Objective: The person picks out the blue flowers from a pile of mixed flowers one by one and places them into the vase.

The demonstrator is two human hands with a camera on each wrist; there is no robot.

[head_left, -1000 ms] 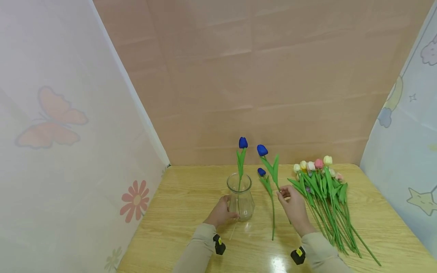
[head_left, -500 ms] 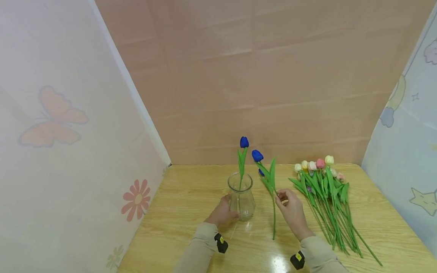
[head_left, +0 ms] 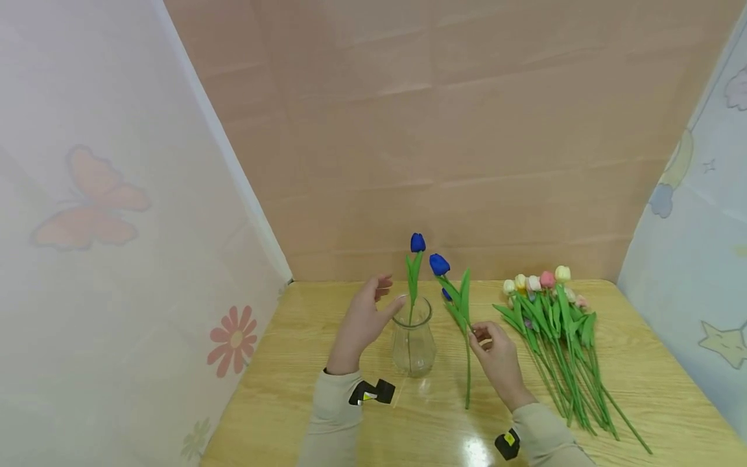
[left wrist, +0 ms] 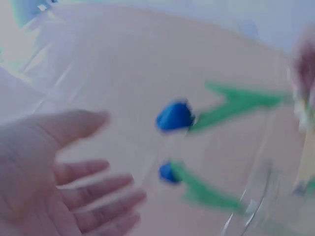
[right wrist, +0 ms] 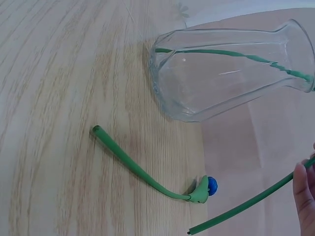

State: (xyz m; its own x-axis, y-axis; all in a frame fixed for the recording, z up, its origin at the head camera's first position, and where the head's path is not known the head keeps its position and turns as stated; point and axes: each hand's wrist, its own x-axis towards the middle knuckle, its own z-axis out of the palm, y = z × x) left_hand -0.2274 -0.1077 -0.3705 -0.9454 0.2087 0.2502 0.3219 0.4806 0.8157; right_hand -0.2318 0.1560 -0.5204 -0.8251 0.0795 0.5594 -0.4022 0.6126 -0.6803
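Note:
A clear glass vase [head_left: 412,344] stands on the wooden table [head_left: 327,337] with one blue tulip [head_left: 417,244] upright in it. My left hand [head_left: 382,297] is raised beside the vase rim, fingers spread, holding nothing; the blurred left wrist view shows its open palm [left wrist: 54,172]. My right hand [head_left: 477,335] pinches the stem of a second blue tulip [head_left: 439,264], held tilted just right of the vase. A third blue tulip [head_left: 467,379] lies flat on the table between vase and right hand. In the right wrist view the vase [right wrist: 221,73], lying tulip [right wrist: 140,169] and held stem [right wrist: 246,207] show.
A bunch of several pale tulips [head_left: 554,324] with green stems lies on the right part of the table. Cloth walls close in the left [head_left: 117,259], back and right sides. The table's front edge is near my sleeves.
My left hand has let go of the vase's side and risen to rim height, now open. My right hand has shifted the held tulip slightly left and lower.

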